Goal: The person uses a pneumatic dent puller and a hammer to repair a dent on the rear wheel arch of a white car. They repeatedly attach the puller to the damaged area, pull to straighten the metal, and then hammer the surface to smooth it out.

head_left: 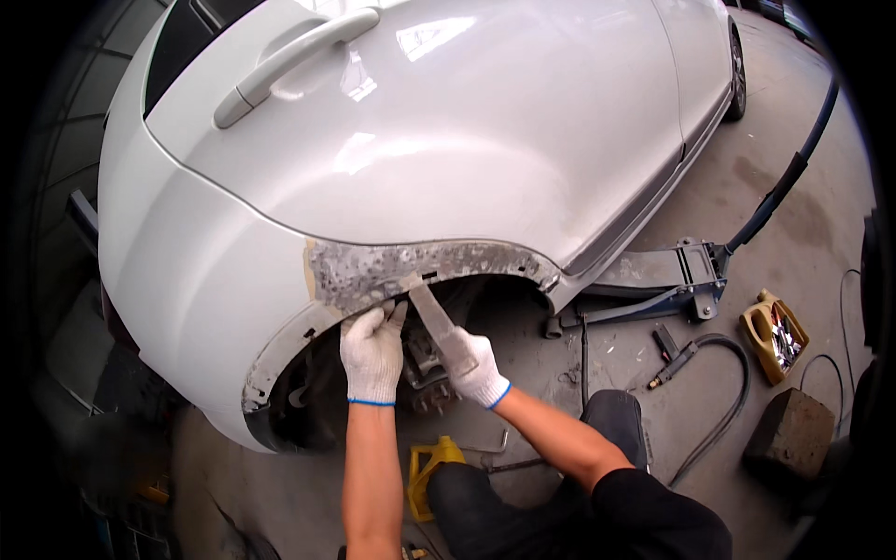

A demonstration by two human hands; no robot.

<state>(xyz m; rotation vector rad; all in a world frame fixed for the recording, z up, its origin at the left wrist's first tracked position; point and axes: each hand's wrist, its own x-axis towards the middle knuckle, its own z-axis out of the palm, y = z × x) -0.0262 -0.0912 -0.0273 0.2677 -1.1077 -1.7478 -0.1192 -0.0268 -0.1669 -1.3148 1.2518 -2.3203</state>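
Note:
White knit gloves with blue cuffs cover both hands. My right hand (pixel 479 370) is closed around a flat grey metal bar (pixel 432 313), whose far end meets the lip of the wheel arch. Just left of it, my left hand (pixel 372 350) has its fingers pinched together at the arch's lower edge; what they grip, if anything, is hidden. Above both hands, the bare metal patch (pixel 373 271) on the white car (pixel 467 168) is scraped, blotchy grey, with a beige border at its left. Inside the dark wheel opening, the hub (pixel 431 397) shows without a wheel.
A floor jack (pixel 667 280) stands under the sill, its long handle rising right. A cable with a torch-like end (pixel 691 350) curls on the floor. Further right are a cut yellow jug of small tools (pixel 775 336) and a brown block (pixel 791 431). A yellow container (pixel 431 467) sits by my knee.

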